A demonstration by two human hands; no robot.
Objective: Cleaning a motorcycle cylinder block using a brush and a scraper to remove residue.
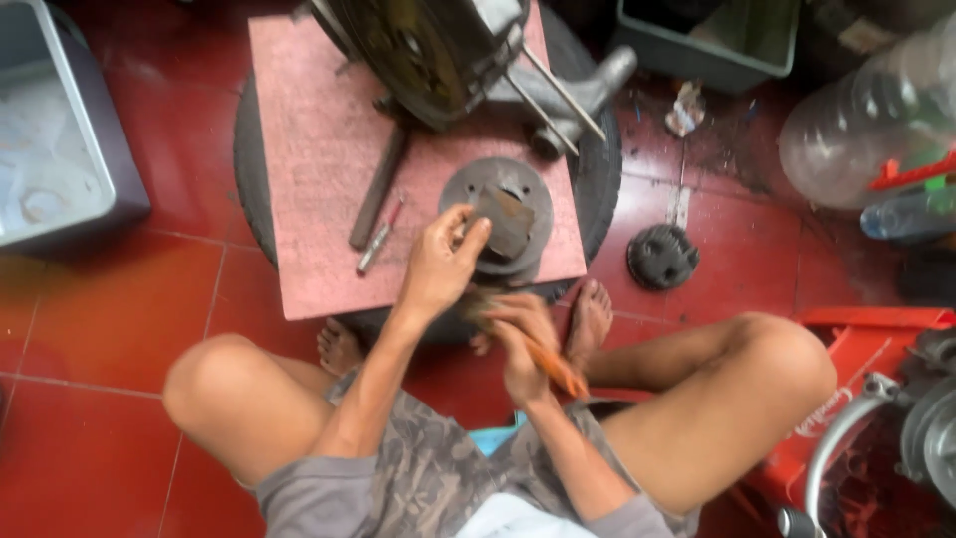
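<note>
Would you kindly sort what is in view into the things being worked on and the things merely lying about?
In hand:
- left hand touching the rusty piece on the round metal disc
- right hand holding an orange-handled tool, blurred
- pink board bearing the disc

Lying about:
- small screwdriver and dark bar on the board
- black toothed part on the floor
- large clear bottle
- grey tub

Glossy red tiled floor [110,329], dark grout lines.

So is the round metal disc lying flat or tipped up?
Flat: the disc lies face up on the red board, left hand on it.
</note>
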